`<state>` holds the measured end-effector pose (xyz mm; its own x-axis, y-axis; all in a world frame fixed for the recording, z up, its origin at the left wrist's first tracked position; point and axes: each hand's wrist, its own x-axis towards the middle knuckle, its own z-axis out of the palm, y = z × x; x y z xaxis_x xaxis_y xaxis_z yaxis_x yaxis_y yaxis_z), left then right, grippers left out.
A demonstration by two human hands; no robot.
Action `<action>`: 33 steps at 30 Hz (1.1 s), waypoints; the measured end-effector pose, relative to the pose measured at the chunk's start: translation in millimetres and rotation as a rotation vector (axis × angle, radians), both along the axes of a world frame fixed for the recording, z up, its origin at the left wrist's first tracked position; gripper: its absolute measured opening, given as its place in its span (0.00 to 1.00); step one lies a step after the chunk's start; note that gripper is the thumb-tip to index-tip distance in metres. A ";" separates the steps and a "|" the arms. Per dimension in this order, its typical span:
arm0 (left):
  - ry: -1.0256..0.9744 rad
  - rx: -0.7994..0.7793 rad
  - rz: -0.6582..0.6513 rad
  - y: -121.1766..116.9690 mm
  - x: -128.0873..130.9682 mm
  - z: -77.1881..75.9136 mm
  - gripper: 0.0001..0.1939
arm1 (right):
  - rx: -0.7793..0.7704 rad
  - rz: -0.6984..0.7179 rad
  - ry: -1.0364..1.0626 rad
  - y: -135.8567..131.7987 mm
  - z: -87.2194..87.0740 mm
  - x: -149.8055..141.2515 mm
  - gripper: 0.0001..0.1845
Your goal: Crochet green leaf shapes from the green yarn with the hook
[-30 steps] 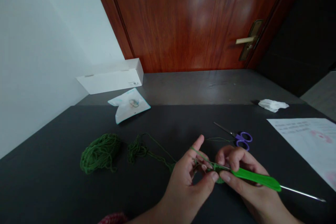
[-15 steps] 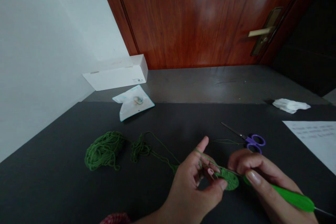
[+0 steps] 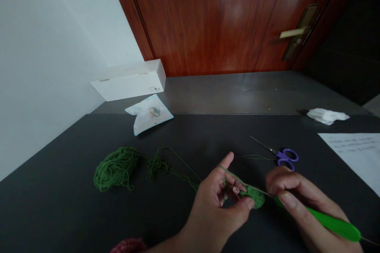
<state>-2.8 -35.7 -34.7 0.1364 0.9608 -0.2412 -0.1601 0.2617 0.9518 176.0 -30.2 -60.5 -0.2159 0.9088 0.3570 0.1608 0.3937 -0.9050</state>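
Observation:
Between the thumb and fingers of my left hand (image 3: 219,205) is a small round green crochet piece (image 3: 255,197). A strand of green yarn runs over its raised index finger. Beside the piece sits a small pink stitch marker (image 3: 236,190). My right hand (image 3: 299,201) is closed around the green handle of a crochet hook (image 3: 334,223). The hook's thin metal shaft points left and meets the yarn at the piece; its tip is hard to make out. Loose yarn trails left from my left hand to a green yarn skein (image 3: 117,168).
Purple-handled scissors (image 3: 280,156) lie beyond my right hand, near a thin thread. A white plastic packet (image 3: 151,114) and a long white box (image 3: 130,85) are at the back left. At the right are a crumpled white tissue (image 3: 326,116) and a printed sheet (image 3: 356,154).
The crochet piece has turned and shifted slightly left in my left hand. My right hand has moved a little away from it, with more of the hook's shaft showing. The view has shifted slightly.

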 end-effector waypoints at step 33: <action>0.050 0.081 -0.023 -4.9 -6.8 -5.6 0.24 | -0.008 0.039 0.076 -5.8 -1.9 -2.4 0.10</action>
<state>-9.6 -40.6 -40.3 0.1488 0.9741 -0.1701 -0.1067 0.1868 0.9766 173.6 -36.0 -62.4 -0.2241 0.9030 0.3666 0.0760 0.3912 -0.9171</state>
